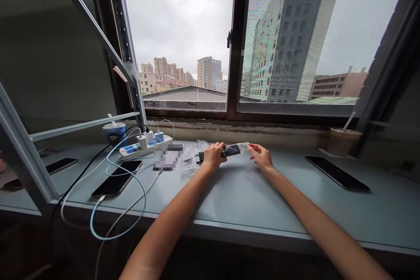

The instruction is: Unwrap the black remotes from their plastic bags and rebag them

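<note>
Head view: grey table (pixel 243 203), its long front edge nearest.
Phone (pixel 118 179): dark screen up at left, a cable plugged into its near end.
Tablet (pixel 337 173): flat at right, well apart from the hands.
Left hand (pixel 213 156): grasping a dark flat item (pixel 233 151) around mid-table.
Right hand (pixel 261 157): fingertips pinching clear plastic (pixel 243 146) at the item's right end; whether it encloses the item, I cannot tell.
Clear bags (pixel 189 156): just left of the left hand, contents unclear.
Power strip (pixel 133 149): chargers (pixel 142 141) plugged in.
Blue cup (pixel 114 134): straw upright, contents hidden.
Clear cup (pixel 344 143): brown drink, tilted straw.
Window (pixel 177 30): behind everything.
</note>
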A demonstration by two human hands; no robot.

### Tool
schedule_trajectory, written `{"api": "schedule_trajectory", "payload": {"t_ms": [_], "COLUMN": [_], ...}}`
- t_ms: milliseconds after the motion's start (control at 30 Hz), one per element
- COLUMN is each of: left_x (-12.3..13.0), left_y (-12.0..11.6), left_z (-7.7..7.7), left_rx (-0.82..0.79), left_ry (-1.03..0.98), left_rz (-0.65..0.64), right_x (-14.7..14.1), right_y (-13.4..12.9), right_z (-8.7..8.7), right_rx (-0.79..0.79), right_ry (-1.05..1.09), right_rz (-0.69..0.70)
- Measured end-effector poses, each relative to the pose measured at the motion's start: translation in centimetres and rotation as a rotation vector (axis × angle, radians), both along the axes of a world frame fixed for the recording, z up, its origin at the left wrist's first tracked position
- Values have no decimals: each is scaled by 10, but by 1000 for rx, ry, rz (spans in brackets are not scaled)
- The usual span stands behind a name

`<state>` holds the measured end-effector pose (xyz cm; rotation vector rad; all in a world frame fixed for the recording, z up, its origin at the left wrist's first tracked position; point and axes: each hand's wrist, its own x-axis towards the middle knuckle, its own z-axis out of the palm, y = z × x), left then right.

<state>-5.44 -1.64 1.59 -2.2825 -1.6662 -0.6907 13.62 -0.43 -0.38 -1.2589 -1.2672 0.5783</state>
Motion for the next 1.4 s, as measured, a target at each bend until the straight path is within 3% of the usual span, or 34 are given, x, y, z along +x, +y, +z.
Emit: {"api": "schedule_trajectory", "payload": {"t_ms": [300,667,900,1200,1300,1400], "left_x": [1,1,-6,-13,-13,-15], "left_y": [2,1,1,5,8,11], "left_z": [-1,3,11,2,0,2], "left_rx": [-29,16,102,39,23,9], "left_ry": [-10,-8,-34,-25,-26,8], "left_rz": [2,-8,10,-2,-84,-196], "right_x": [5,7,5,12,13,14], "right_y": [4,9,7,-3,-6,-6], "right_z": [-5,-6,1,11,16,20], "right_rx": [-52,-64,-126,-330,-394,-405], "right_ry": [-70,48,149,87,40,139], "right_rz": [-60,-50,20,125,213,359]}}
